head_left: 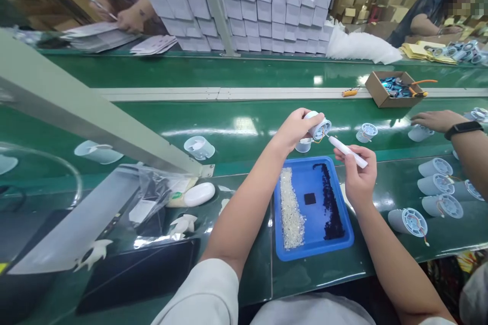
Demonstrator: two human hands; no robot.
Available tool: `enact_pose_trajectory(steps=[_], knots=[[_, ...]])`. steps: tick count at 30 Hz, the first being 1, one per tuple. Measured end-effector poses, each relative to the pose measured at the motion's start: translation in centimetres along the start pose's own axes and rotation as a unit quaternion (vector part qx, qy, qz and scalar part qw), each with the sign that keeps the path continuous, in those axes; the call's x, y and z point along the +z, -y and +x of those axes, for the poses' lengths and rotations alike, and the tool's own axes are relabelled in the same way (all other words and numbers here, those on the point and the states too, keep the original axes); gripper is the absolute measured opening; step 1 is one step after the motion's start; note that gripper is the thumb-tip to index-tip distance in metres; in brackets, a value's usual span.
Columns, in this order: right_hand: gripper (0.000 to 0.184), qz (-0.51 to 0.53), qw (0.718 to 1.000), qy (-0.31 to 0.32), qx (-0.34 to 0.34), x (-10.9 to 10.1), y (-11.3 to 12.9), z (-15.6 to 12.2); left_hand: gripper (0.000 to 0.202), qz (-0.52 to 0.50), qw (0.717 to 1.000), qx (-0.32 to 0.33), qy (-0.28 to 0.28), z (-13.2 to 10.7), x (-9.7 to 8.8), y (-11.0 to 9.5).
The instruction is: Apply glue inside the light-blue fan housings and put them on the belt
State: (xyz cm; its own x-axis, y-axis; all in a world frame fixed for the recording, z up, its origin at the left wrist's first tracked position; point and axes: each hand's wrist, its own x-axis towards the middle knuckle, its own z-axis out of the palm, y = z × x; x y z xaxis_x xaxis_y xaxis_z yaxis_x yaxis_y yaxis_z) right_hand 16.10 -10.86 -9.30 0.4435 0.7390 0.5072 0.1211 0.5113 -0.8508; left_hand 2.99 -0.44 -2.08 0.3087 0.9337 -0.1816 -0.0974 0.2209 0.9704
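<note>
My left hand [296, 127] is closed around a small white cylindrical part [319, 126] with a round slotted face and thin wires, held above the green belt. My right hand [357, 172] grips a white pen-shaped tool [347, 151], whose tip points at the part's face. Below both hands sits a blue tray [345, 236] holding a strip of tiny clear pieces [292, 209], a strip of tiny dark pieces [330, 203] and a small black square [309, 198].
Several more white cylindrical parts [407, 221] lie at the right. Another person's hand with a black wristband [438, 121] rests there. A cardboard box [381, 92] stands on the belt, stacked white boxes [267, 5] behind. A white oval piece [199, 194] and plastic bag lie at left.
</note>
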Motion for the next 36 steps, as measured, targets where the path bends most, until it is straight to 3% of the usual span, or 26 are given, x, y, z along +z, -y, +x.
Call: enact_pose_trajectory(steps=[9,18,20,22,25,30,36], knots=[[0.021,-0.025,1.0,-0.006,0.009,0.0,0.2,0.0,0.017,0.05,0.998,0.019,0.017,-0.3,0.4,0.4],[0.029,-0.053,0.996,0.005,0.074,-0.3,0.5,-0.2,0.023,0.083,0.996,0.02,0.004,-1.0,1.2,0.1],[0.029,-0.084,0.989,0.029,0.114,-0.2,0.6,-0.3,0.025,0.092,0.992,0.07,-0.057,-1.3,1.9,0.2],[0.029,-0.122,0.976,0.102,0.149,0.0,0.8,-0.4,0.035,0.058,0.98,0.147,-0.121,-1.5,2.8,0.7],[0.033,-0.148,0.958,0.19,0.154,0.3,1.2,-1.0,0.048,-0.042,0.968,0.205,-0.136,-1.7,3.9,1.6],[0.039,-0.093,0.966,0.197,0.136,0.7,1.7,-2.2,0.045,-0.136,0.966,0.182,-0.12,-2.6,4.6,2.0],[0.04,-0.085,0.977,0.149,0.127,0.9,1.6,-2.3,0.032,-0.018,0.968,0.227,-0.108,-2.8,4.8,2.3]])
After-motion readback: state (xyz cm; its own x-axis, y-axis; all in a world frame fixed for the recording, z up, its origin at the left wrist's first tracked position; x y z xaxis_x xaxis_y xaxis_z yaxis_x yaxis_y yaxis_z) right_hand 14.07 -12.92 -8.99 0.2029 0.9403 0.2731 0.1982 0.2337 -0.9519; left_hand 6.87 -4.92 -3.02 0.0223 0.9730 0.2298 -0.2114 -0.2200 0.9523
